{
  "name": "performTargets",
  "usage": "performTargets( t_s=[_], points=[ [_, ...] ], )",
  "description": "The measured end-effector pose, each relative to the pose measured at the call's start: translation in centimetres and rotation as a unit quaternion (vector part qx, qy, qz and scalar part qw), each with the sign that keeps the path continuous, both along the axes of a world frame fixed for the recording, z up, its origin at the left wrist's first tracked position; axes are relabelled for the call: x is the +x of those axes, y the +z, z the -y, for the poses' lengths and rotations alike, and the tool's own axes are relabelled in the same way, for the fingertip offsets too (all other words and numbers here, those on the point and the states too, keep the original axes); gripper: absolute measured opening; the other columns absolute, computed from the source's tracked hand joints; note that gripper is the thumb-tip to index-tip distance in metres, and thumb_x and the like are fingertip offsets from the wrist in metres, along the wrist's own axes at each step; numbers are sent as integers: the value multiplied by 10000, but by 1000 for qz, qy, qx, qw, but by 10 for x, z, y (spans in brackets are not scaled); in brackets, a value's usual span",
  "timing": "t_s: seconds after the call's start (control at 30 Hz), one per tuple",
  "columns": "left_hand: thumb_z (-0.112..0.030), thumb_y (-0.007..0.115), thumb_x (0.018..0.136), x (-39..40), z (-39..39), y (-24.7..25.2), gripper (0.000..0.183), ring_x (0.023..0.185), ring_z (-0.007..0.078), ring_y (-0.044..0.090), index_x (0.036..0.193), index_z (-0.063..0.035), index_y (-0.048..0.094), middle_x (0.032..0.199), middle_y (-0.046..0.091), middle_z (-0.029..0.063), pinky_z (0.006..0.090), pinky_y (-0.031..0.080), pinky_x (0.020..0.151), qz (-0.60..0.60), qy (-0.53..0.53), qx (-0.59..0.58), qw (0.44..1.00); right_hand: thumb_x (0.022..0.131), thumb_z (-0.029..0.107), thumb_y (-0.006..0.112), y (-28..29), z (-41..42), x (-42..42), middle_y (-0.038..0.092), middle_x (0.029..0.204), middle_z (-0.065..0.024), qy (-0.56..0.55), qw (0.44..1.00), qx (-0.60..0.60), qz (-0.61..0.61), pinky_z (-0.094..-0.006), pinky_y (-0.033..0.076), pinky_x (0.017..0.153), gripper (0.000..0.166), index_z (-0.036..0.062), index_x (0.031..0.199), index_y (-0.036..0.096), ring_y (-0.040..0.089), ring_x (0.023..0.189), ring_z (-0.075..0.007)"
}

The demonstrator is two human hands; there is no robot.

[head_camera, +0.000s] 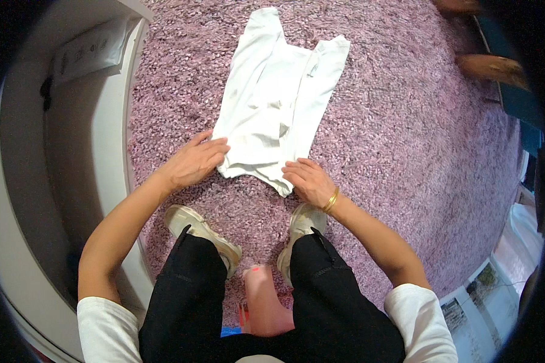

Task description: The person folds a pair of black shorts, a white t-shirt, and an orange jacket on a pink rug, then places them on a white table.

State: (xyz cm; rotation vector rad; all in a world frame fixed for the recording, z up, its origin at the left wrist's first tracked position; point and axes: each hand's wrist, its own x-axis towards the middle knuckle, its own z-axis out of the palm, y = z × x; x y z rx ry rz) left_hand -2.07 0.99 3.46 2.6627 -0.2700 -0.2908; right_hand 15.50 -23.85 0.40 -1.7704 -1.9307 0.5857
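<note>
A white cloth garment (272,100), partly folded and wrinkled, lies on the pink shaggy carpet in front of me, with two narrow parts pointing away. My left hand (197,159) touches its near left edge, fingertips resting on the fabric. At the near right corner is my right hand (309,181), its bent fingers on the cloth and a gold-coloured bangle (331,200) at the wrist. Whether either hand pinches the fabric, I cannot tell. The fingers' undersides are hidden.
A white shelf or cabinet (118,113) with a plastic package (93,47) inside stands along the left. My shoes (202,231) are just below the garment. A pink object (263,301) is between my legs. Wooden furniture legs (492,69) stand at the upper right, printed sheets (481,299) at the lower right.
</note>
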Motion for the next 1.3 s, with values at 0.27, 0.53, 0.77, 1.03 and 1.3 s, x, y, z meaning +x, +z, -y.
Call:
performTargets(
  t_s=[0.27, 0.53, 0.77, 1.03, 1.3],
  points=[
    [-84, 434, 723, -10, 47, 25, 168, 637, 342, 524, 865, -1, 468, 653, 520, 182, 418, 412, 611, -289, 107, -196, 931, 733, 116, 476, 19, 36, -14, 555, 755, -147, -118, 946, -211, -218, -374, 426, 641, 199, 64, 922, 510, 528, 701, -313],
    [-189, 426, 796, 16, 6, -4, 323, 585, 229, 542, 1070, -24, 470, 664, 551, 182, 327, 425, 578, -160, 358, -291, 872, 812, 177, 450, 15, -18, 34, 554, 765, -51, -408, 826, -102, -376, -258, 403, 617, 236, 25, 972, 531, 482, 695, -96],
    [-194, 432, 786, 73, -44, -27, 316, 732, 288, 576, 1047, -30, 500, 769, 580, 192, 347, 434, 664, 30, 433, -213, 875, 814, 229, 454, -9, -72, 84, 536, 675, -39, -469, 825, -2, -317, -262, 386, 568, 240, 14, 872, 543, 448, 620, -94],
    [-221, 467, 776, 108, -55, -38, 292, 800, 304, 572, 997, -44, 539, 849, 589, 183, 354, 435, 717, 8, 568, -179, 803, 795, 286, 485, -31, -97, 108, 560, 669, -123, -535, 813, 18, -226, -317, 396, 545, 265, 38, 863, 550, 512, 572, -201],
    [-224, 617, 700, 85, -41, -55, 463, 845, 263, 501, 1019, 41, 413, 974, 479, 178, 326, 410, 757, 37, 641, -72, 763, 704, 307, 619, -34, -82, 101, 561, 741, -101, -565, 814, -16, -137, -299, 428, 600, 376, -5, 891, 520, 531, 645, -193]
  ],
)
